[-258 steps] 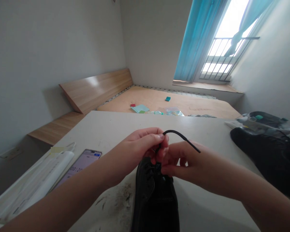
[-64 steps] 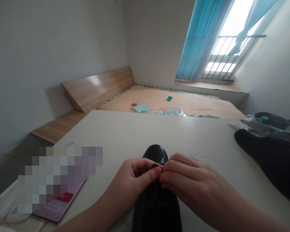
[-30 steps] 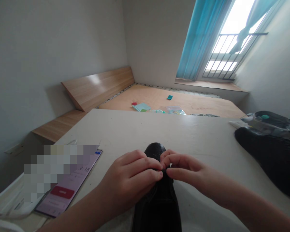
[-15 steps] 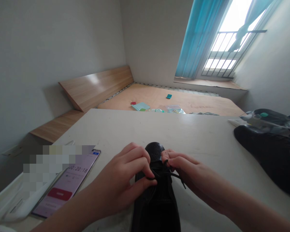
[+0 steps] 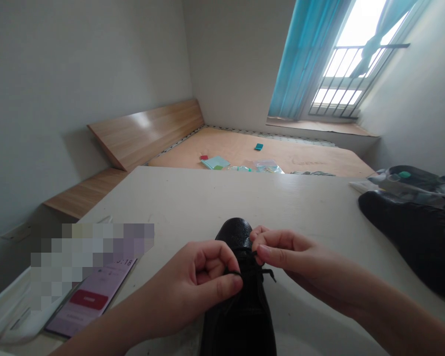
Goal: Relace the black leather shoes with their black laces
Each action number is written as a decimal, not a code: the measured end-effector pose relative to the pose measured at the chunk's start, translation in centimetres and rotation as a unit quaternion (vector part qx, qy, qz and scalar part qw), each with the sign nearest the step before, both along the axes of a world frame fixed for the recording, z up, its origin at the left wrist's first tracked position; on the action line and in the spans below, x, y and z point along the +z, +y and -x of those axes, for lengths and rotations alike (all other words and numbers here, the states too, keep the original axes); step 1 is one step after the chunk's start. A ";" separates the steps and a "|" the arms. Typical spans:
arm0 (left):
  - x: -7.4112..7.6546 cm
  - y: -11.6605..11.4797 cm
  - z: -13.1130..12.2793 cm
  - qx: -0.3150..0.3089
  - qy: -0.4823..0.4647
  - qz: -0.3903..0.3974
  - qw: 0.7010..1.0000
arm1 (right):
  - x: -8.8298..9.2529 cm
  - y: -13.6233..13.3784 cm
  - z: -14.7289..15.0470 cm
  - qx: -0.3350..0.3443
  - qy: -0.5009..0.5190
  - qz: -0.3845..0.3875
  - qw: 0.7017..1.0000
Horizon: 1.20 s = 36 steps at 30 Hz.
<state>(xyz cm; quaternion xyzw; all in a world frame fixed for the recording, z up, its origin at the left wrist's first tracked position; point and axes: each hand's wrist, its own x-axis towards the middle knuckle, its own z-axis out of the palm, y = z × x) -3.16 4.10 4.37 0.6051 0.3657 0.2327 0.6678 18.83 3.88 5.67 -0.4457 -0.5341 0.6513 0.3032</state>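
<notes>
Left hand (image 5: 203, 279) and right hand (image 5: 284, 252) of mine each pinch the thin black lace (image 5: 267, 271) tight; smooth, rounded leather shoe (image 5: 241, 316) runs six-to-twelve, toe at twelve.

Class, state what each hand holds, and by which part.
Left hand and right hand each pinch a strand of the shoelace, close above the black shoe.

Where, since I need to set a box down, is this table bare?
Bare: the table beyond the shoe toe to its far edge, and between the right hand and black object. Crowded: phone near left, black object at right, left hand and right hand pinching the lace mid-table.
</notes>
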 end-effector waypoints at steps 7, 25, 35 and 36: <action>0.2 0.1 -0.1 -0.025 0.046 -0.082 0.995 | 0.2 0.1 0.0 0.039 -0.105 -0.025 0.993; -0.6 1.2 0.6 -0.007 0.161 -0.143 0.976 | -0.4 2.0 -1.8 0.058 -0.059 0.031 0.996; -0.6 0.9 -0.3 0.051 -0.014 -0.008 0.999 | 0.9 -0.7 0.3 -0.047 -0.286 -0.376 0.880; -0.6 0.9 -0.5 0.061 -0.017 -0.005 0.998 | 1.2 -1.5 0.5 -0.024 -0.284 -0.402 0.870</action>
